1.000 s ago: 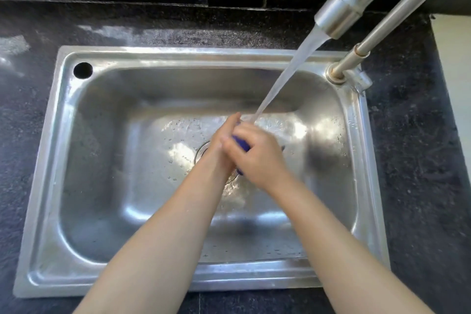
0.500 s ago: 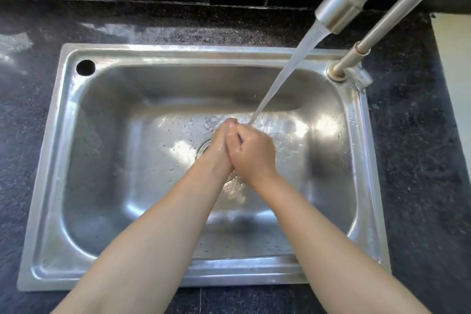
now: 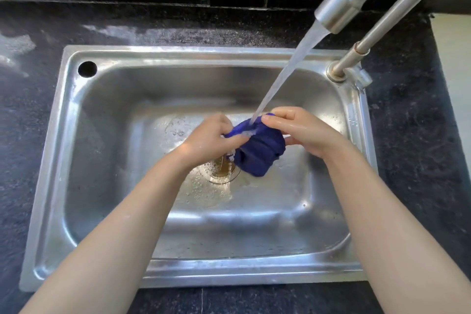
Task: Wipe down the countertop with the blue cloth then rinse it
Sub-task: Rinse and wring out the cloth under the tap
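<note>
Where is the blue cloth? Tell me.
In the head view, the blue cloth hangs over the sink, gripped between left hand and right hand, just right of the drain.

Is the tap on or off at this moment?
On. A stream of water runs from the spout down onto the blue cloth, held over the sink by the left hand and right hand.

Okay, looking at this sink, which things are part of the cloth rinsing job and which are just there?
In use:
- blue cloth, gripped by left hand and right hand
- tap spout, water running onto the cloth
- steel sink, with drain

Just there:
- dark countertop
- round hole in the sink rim
</note>
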Available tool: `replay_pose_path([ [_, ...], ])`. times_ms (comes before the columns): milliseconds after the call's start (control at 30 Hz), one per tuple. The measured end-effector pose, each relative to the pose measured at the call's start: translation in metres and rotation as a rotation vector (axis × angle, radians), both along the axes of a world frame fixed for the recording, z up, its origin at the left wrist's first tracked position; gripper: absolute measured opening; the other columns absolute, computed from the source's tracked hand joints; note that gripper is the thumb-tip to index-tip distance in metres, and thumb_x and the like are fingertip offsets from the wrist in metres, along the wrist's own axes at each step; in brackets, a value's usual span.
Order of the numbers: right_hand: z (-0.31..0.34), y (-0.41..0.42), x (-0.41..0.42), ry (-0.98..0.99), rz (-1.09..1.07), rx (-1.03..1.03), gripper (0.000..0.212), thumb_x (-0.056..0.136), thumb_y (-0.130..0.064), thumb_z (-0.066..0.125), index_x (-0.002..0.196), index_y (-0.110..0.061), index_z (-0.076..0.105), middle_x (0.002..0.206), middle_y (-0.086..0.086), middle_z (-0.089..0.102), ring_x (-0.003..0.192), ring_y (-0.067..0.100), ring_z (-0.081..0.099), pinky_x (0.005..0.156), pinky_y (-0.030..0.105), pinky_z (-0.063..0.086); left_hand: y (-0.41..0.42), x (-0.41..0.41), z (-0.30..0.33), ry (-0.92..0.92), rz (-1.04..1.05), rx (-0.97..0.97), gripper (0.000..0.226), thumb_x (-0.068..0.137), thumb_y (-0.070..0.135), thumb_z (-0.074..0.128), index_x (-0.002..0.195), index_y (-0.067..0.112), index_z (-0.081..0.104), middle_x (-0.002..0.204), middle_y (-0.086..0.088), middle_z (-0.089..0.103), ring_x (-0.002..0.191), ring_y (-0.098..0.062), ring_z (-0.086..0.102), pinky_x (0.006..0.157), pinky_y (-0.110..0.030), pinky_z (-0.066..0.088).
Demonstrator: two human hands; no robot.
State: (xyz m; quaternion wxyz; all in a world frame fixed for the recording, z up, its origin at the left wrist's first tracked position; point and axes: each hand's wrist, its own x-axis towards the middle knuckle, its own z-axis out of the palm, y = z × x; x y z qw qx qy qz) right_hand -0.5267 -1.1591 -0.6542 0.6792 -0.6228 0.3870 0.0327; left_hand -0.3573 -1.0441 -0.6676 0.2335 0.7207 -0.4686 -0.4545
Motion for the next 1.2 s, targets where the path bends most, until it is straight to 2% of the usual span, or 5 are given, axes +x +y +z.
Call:
replay_pose_path([
  [333,-0.034,0.009,-0.025,0.107,0.248,-0.038,0.051,0.079,-0.048,0.068,0.098,-0.001,0.063,0.085,-0.001,0.057,0.081,0.008,0.051,0.076,0.029,0.037,0.011,0.001,0.006,0.528,0.285,-0.025,0.023,0.096,0.017,0.048,0.088,0.001,0.062,0.066,-0.002,0.063,0.057,-0.013,0.056,0.051,-0.020,0.044],
  [533,-0.030,0.029,-0.004,-0.297,-0.554,0.202,0.018,0.092,-0.022,0.054,0.089,-0.012,0.068,0.081,0.002,0.070,0.077,0.014,0.062,0.072,0.026,0.049,-0.005,-0.021,-0.012,0.921,0.752,0.160,0.027,0.097,0.026,0.045,0.090,0.010,0.065,0.074,-0.007,0.072,0.066,-0.017,0.068,0.061,-0.022,0.054],
  [800,-0.030,0.084,0.052,0.029,-0.365,-0.954,0.043,0.087,-0.040,0.040,0.048,-0.023,0.038,0.049,-0.004,0.044,0.050,0.021,0.044,0.052,0.026,0.025,-0.023,-0.064,-0.009,1.163,1.051,0.223,0.049,0.100,0.028,0.036,0.055,0.012,0.050,0.040,0.003,0.047,0.035,-0.009,0.050,0.039,-0.013,0.041],
  [967,-0.042,0.026,0.042,0.517,-0.296,-0.767,0.045,0.098,-0.035,0.033,0.058,-0.016,0.036,0.079,0.014,0.063,0.081,0.035,0.056,0.062,0.030,0.026,-0.030,-0.068,-0.011,0.951,0.923,0.415,0.036,0.099,0.031,0.043,0.074,0.009,0.057,0.048,-0.007,0.059,0.043,-0.020,0.059,0.041,-0.026,0.050],
  [1200,-0.037,0.082,0.055,0.070,-0.364,-1.088,0.043,0.087,-0.031,0.041,0.047,-0.018,0.040,0.044,0.003,0.044,0.043,0.019,0.031,0.050,0.022,0.021,-0.027,-0.074,-0.019,1.150,1.145,0.106,0.060,0.095,0.025,0.034,0.041,0.013,0.055,0.042,0.007,0.044,0.041,-0.004,0.048,0.046,-0.013,0.040],
])
